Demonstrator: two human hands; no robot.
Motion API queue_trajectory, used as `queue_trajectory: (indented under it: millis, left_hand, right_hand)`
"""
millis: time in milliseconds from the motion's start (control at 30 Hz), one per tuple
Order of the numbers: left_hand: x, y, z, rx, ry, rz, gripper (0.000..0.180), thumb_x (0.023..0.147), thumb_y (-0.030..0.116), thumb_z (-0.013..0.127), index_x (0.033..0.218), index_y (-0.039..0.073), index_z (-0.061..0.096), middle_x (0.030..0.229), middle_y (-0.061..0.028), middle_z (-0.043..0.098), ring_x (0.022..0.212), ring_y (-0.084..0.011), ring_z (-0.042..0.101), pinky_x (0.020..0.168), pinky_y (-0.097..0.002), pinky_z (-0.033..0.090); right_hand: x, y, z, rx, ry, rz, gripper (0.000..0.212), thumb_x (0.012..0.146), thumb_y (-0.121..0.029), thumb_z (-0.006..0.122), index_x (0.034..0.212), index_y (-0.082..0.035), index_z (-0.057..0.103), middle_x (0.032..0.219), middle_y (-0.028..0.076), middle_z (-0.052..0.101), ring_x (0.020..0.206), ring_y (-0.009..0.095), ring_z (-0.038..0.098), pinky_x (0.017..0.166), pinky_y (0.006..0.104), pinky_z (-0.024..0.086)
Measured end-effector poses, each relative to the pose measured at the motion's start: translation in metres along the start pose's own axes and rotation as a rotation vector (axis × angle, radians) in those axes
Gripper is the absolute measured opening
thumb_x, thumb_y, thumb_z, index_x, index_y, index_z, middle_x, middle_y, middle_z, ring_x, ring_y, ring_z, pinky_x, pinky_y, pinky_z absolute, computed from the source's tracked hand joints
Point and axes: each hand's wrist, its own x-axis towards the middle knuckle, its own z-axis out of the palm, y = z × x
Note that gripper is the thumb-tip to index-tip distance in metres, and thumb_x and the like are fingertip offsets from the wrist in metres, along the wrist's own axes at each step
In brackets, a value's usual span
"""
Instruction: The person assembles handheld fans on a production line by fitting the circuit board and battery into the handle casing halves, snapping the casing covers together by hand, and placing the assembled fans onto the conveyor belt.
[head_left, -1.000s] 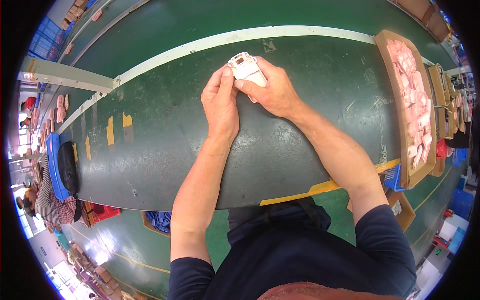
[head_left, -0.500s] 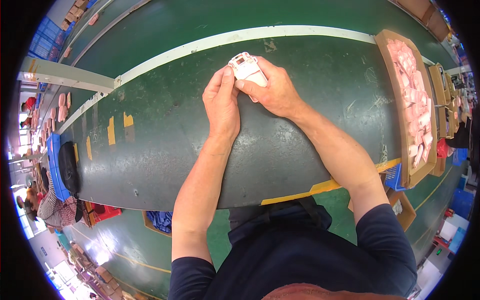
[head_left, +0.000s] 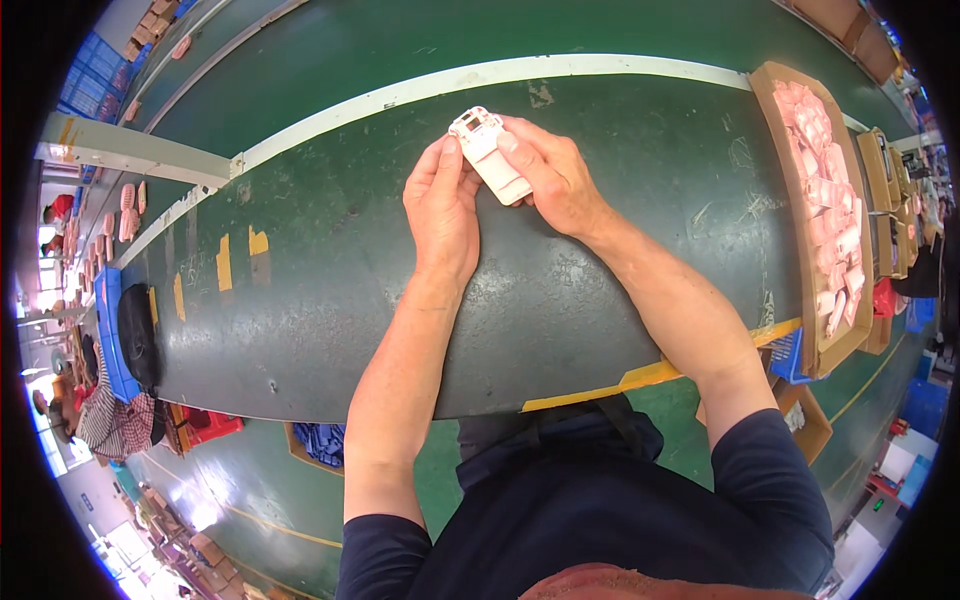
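Observation:
A pale pink plastic housing, oblong with a squared frame and a dark opening at its far end, is held between my two hands over the dark green table. My left hand is closed on its left edge, the thumb lying by the framed end. From the other side my right hand grips it, with the thumb pressed on its upper face and the fingers behind it, mostly hidden. The housing tilts, its framed end pointing away and slightly left.
At the right a cardboard box holds many pale pink plastic parts. A white rail runs along the table's far side. To the left lie a black bag and a blue bin. Yellow tape marks the near edge.
My right thumb has shifted up toward the framed end, uncovering more of the housing's lower part. The housing has turned slightly, its framed end moving a little left.

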Motion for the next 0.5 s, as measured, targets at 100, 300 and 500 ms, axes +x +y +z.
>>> queue_trajectory:
  millis: [100, 300, 500]
  left_hand:
    - [0.0016, -0.0004, 0.0001, -0.031, 0.023, -0.018, 0.029, 0.107, 0.021, 0.056, 0.122, -0.002, 0.065, 0.117, -0.009, 0.069, 0.105, -0.0164, 0.066, 0.095, -0.0341, 0.053]
    - [0.0007, -0.0007, -0.0013, -0.053, 0.065, -0.041, 0.027, 0.107, 0.018, 0.055, 0.123, -0.002, 0.064, 0.114, -0.0086, 0.07, 0.102, -0.0153, 0.066, 0.09, -0.0309, 0.054]
    - [0.0012, 0.0002, -0.0039, -0.036, 0.044, -0.061, 0.027, 0.107, 0.018, 0.055, 0.123, -0.001, 0.064, 0.108, -0.0079, 0.07, 0.095, -0.0134, 0.066, 0.08, -0.0284, 0.055]
  right_hand:
    - [-0.0007, -0.0009, -0.0004, 0.029, -0.001, -0.029, 0.041, 0.107, -0.03, 0.049, 0.13, 0.0, 0.066, 0.081, 0.006, 0.07, 0.065, 0.01, 0.06, 0.058, 0.027, 0.049]
    - [0.0006, 0.0014, 0.0019, 0.021, -0.041, 0.002, 0.038, 0.106, -0.023, 0.052, 0.132, 0.003, 0.063, 0.082, 0.003, 0.067, 0.062, 0.008, 0.057, 0.053, 0.0239, 0.043]
    - [0.001, 0.0004, 0.0019, 0.007, -0.039, 0.004, 0.037, 0.105, -0.022, 0.054, 0.132, 0.002, 0.063, 0.082, 0.005, 0.067, 0.061, 0.008, 0.058, 0.052, 0.024, 0.043]
